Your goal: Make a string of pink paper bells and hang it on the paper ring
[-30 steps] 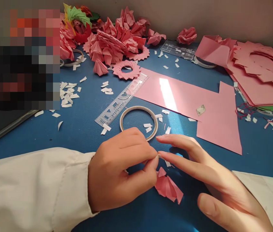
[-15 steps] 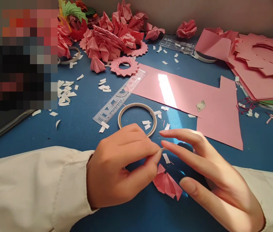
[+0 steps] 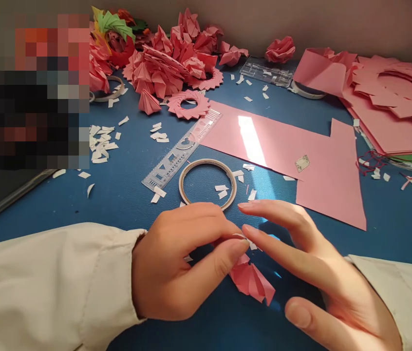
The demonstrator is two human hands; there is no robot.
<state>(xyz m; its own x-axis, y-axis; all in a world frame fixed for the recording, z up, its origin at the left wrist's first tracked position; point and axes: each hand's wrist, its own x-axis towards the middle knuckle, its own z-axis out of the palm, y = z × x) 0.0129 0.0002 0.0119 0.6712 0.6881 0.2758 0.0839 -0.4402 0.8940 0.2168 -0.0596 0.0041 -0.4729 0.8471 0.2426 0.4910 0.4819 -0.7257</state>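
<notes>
At the near side of the blue counter (image 3: 125, 195), a small pleated piece of pink paper (image 3: 252, 282) lies between the two hands; its folds are made, but it looks only partly done, not yet joined to anything. The left hand (image 3: 180, 263) is half curled, thumb and forefinger close together beside a thin white paper sliver (image 3: 240, 236); whether they grip it, I cannot tell. The right hand (image 3: 333, 263) is spread, thumb well apart from the fingers, its forefinger touching or just beside the left fingertips, nothing seen held. Farther on lie a pale round tape roll (image 3: 234, 187), a clear plastic stencil ruler (image 3: 165, 165) and, rightward, a flat pink paper sheet (image 3: 330, 180), cut but unfolded. On the far side, left of the middle, a pleated pink paper ring (image 3: 175, 105) and a heap of folded pink paper flowers (image 3: 165, 73) appear finished.
</notes>
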